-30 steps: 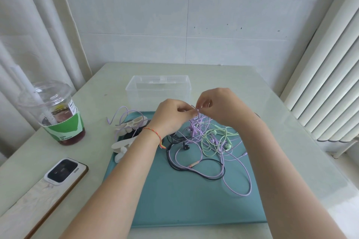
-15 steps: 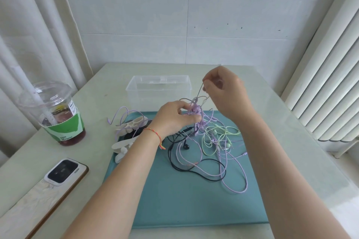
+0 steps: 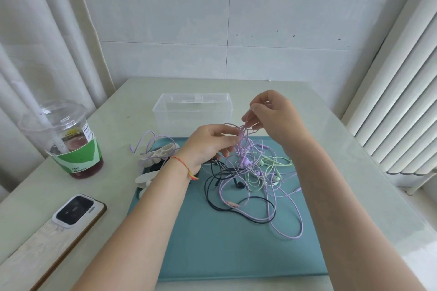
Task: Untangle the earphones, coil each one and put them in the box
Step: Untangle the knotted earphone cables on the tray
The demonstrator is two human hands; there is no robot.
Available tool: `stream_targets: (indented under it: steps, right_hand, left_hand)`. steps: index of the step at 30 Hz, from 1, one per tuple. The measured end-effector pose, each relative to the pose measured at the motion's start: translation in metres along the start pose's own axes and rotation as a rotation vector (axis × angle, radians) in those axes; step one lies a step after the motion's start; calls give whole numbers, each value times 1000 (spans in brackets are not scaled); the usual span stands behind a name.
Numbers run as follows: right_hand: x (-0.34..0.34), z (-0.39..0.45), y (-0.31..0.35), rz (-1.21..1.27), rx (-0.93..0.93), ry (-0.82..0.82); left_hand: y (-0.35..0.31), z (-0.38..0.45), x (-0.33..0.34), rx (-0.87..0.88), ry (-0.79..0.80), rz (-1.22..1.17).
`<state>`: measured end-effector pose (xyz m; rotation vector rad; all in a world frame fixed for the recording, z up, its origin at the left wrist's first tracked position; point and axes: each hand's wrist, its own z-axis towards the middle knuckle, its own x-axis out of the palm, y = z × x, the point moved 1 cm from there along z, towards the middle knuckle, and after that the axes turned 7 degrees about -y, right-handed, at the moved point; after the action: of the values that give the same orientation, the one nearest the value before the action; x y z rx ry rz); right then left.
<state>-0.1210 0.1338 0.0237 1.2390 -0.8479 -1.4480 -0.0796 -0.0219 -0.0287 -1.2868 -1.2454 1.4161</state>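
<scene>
A tangle of purple earphones (image 3: 287, 198), black earphones (image 3: 214, 198) and light green earphones (image 3: 268, 172) lies on the teal mat (image 3: 224, 250). My left hand (image 3: 208, 144) pinches the knotted purple cord just above the mat. My right hand (image 3: 272, 116) is higher and to the right, pinching a thin strand of the same purple cord. The clear plastic box (image 3: 192, 111) stands empty behind the mat. More purple cord (image 3: 145, 144) loops off the mat's back left corner, by white pieces I cannot identify.
A lidded plastic cup (image 3: 68, 142) with a dark drink and straw stands at the left. A phone (image 3: 73, 212) lies face down on a pale wooden board (image 3: 35, 250) at the front left. Curtains hang on the left, a white radiator stands on the right.
My right hand lifted a purple strand up and away from my left hand, then came back down a little. My left hand stayed on the knot. The tangle shifted slightly.
</scene>
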Motion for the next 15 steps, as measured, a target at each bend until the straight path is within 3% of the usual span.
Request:
stream_targets:
  steps: [10,15]
  right_hand:
    - [3,-2,0,53,4,66]
    - [2,-2,2,84,39,66]
  left_hand:
    - [-10,-4,4,-38,29,-60]
    - [-6,-4,6,-46,-72,-98]
